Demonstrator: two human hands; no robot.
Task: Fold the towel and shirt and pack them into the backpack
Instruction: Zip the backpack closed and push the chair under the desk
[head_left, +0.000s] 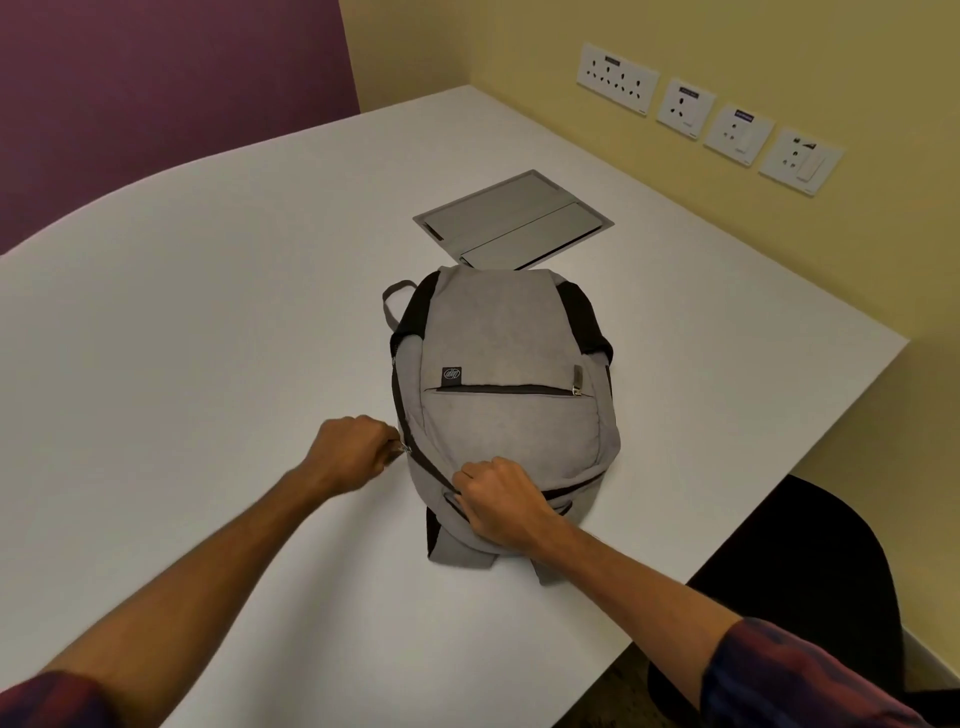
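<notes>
On the white worktop (208, 312), the left hand (349, 451) has its grip pinched on the zipper pull (404, 446) at the backpack's near-left edge. The grey backpack (498, 374) lies mid-worktop, contents hidden. The right hand (503, 503) has its grip clamped on the near fabric.

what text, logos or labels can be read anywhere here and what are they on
Nothing in this view can be read for certain.
Backpack patch: a small dark square with a pale looping logo, too blurred to read.
Four wall socket plates: each carries a small dark label strip, print too small to read.
Grey flap panel in the table: no text visible.
Front pocket zip pull: no marking legible.
</notes>
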